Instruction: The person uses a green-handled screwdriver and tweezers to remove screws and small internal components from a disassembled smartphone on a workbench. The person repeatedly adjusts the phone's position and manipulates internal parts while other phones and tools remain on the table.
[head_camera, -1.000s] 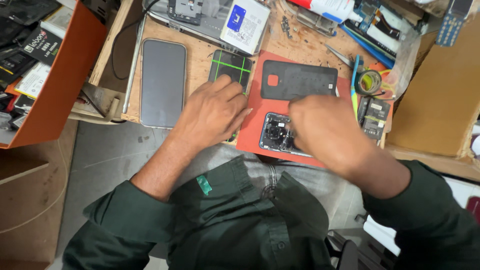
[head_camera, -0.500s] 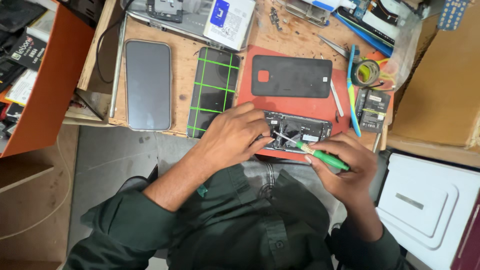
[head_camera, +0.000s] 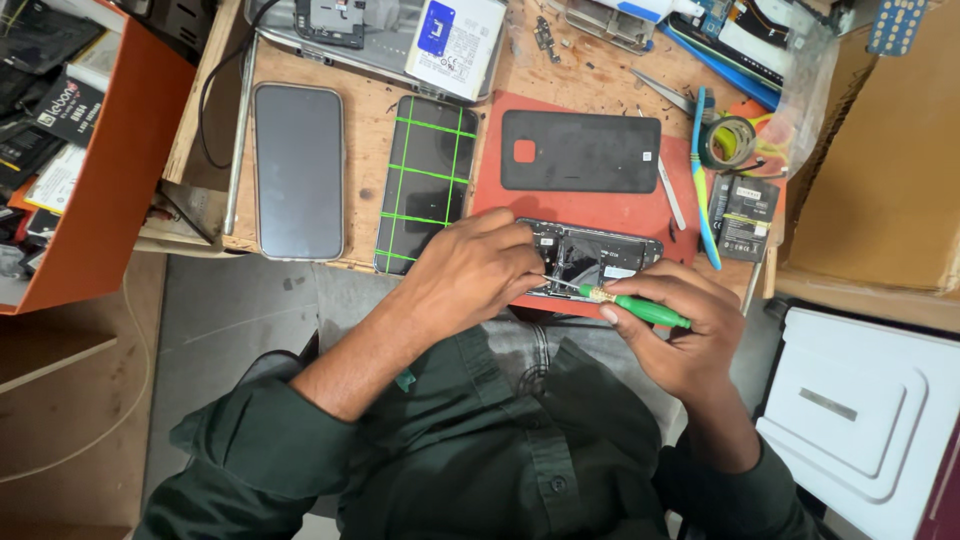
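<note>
The wooden worktop carries a red mat near its front edge. On the mat lies a black back cover, and just below it an opened phone. The left hand rests on the phone's left end, fingers curled. The right hand is closed around a green screwdriver, whose tip seems to touch the phone's insides.

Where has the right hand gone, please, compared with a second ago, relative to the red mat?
Yes, it moved. The right hand left the red mat, drawing toward the body past its near edge, now gripping a green screwdriver.
</note>
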